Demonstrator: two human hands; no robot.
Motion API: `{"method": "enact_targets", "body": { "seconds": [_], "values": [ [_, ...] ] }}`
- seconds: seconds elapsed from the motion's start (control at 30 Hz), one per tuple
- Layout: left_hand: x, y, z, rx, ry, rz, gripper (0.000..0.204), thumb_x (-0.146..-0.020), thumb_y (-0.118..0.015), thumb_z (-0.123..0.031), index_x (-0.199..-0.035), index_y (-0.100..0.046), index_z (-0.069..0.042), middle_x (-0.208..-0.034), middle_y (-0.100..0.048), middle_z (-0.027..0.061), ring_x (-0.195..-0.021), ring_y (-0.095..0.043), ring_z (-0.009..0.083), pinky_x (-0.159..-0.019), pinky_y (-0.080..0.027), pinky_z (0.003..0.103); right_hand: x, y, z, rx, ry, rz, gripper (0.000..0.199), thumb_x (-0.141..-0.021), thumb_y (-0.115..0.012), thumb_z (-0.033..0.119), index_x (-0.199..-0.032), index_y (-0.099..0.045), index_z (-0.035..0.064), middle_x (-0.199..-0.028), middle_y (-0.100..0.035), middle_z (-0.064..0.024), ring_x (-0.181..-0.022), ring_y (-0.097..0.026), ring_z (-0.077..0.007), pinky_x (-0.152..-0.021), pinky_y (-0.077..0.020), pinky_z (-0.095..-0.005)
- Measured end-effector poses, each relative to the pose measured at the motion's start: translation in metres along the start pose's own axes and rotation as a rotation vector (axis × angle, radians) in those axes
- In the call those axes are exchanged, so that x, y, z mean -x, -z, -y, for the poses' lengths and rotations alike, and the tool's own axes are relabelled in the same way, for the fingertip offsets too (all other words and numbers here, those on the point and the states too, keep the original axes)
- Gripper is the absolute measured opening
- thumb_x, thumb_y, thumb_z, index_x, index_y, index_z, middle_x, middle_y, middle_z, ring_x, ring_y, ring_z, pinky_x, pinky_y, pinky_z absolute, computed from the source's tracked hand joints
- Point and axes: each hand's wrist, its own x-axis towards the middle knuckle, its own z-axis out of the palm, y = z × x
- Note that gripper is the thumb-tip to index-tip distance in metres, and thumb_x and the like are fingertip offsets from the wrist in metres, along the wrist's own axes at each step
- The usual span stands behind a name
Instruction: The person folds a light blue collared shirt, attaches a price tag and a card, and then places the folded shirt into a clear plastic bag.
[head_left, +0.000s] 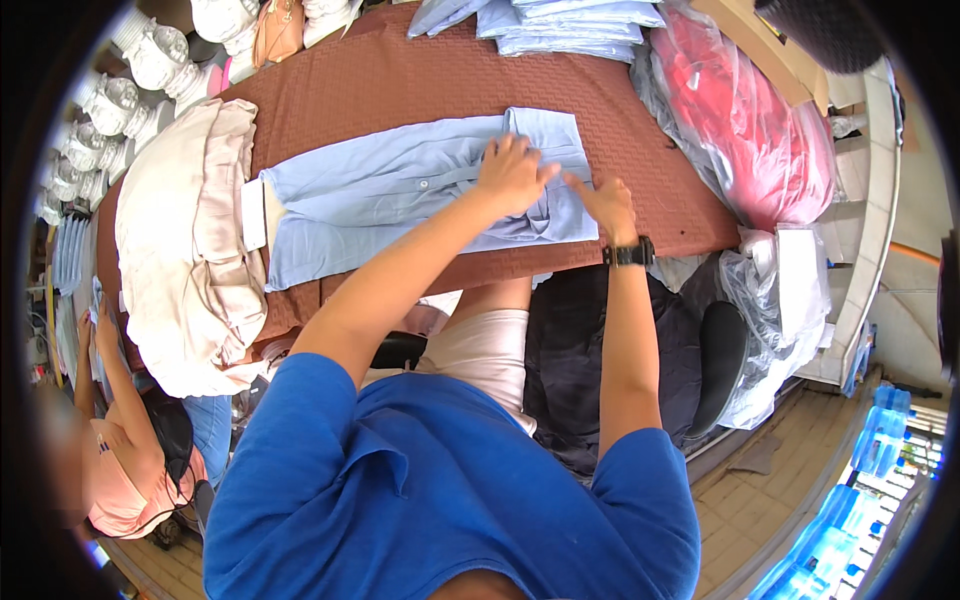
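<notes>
A light blue button-up shirt [390,180] lies on the brown cloth-covered table, its long sides folded in to a narrow strip. One button shows near its middle, and a white card sits by the end on the left. The right end is turned over in a flat band, with bunched fabric beside it. My left hand [512,178] rests on that bunched part, fingers spread. At the shirt's right edge is my right hand [608,208], thumb and forefinger apart and reaching toward the fabric; its other fingers are partly hidden. A black watch circles my right wrist.
A pile of cream garments [185,240] lies left of the shirt. Bagged light blue shirts [570,25] are stacked at the far edge, with bagged red clothing [740,110] to the right. Another person in a pink top [130,470] works at lower left.
</notes>
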Motion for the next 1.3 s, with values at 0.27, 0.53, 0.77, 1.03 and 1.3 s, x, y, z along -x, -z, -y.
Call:
{"method": "enact_targets", "body": {
  "seconds": [0.27, 0.53, 0.77, 1.03, 1.3],
  "values": [
    [-0.1, 0.005, 0.006, 0.262, -0.252, -0.089, 0.035, -0.095, -0.057, -0.006, -0.128, -0.065, -0.014, -0.129, -0.061, 0.0178, -0.115, -0.062, 0.0382, -0.094, -0.052, 0.047, 0.044, -0.023, -0.038, -0.167, 0.022, -0.09, 0.058, -0.074, -0.085, 0.047, -0.094, -0.07, -0.0055, -0.094, -0.071, -0.0304, -0.093, -0.069, -0.0469, -0.08, -0.0534, -0.0502],
    [-0.116, -0.027, -0.009, 0.013, -0.306, 0.109, 0.037, -0.093, -0.055, -0.007, -0.13, -0.06, -0.011, -0.128, -0.061, 0.0226, -0.108, -0.066, 0.0412, -0.089, -0.054, 0.048, 0.065, -0.023, -0.031, -0.367, 0.162, -0.257, 0.039, -0.083, -0.082, 0.024, -0.085, -0.06, -0.0076, -0.075, -0.063, -0.0284, -0.068, -0.058, -0.0432, -0.068, -0.0488, -0.0476],
    [-0.124, 0.034, -0.017, 0.375, 0.14, 0.25, 0.046, -0.081, -0.077, -0.035, -0.108, -0.067, 0.0, -0.11, -0.069, 0.027, -0.107, -0.067, 0.0407, -0.088, -0.056, 0.046, 0.076, -0.011, -0.003, -0.439, 0.218, -0.309, 0.034, -0.09, -0.076, 0.018, -0.084, -0.051, -0.005, -0.065, -0.054, -0.0245, -0.057, -0.044, -0.0321, -0.059, -0.0437, -0.0446],
    [-0.088, 0.057, -0.007, 0.239, 0.049, -0.233, 0.058, -0.065, -0.091, -0.018, -0.114, -0.066, 0.002, -0.122, -0.063, 0.0252, -0.115, -0.063, 0.0375, -0.098, -0.053, 0.041, 0.107, 0.021, 0.052, -0.459, 0.364, -0.367, 0.028, -0.094, -0.071, 0.015, -0.083, -0.051, -0.001, -0.057, -0.051, -0.0166, -0.048, -0.041, -0.0191, -0.047, -0.0375, -0.0377],
    [-0.037, 0.154, 0.061, 1.106, 0.295, 0.084, 0.034, -0.085, -0.074, 0.005, -0.118, -0.071, 0.0, -0.119, -0.069, 0.0177, -0.11, -0.067, 0.0264, -0.096, -0.056, 0.04, 0.138, 0.028, 0.128, -0.441, 0.552, -0.373, 0.021, -0.094, -0.068, 0.012, -0.086, -0.053, -0.0005, -0.06, -0.055, -0.0194, -0.047, -0.053, -0.0301, -0.048, -0.041, -0.0423]
  ]
}}
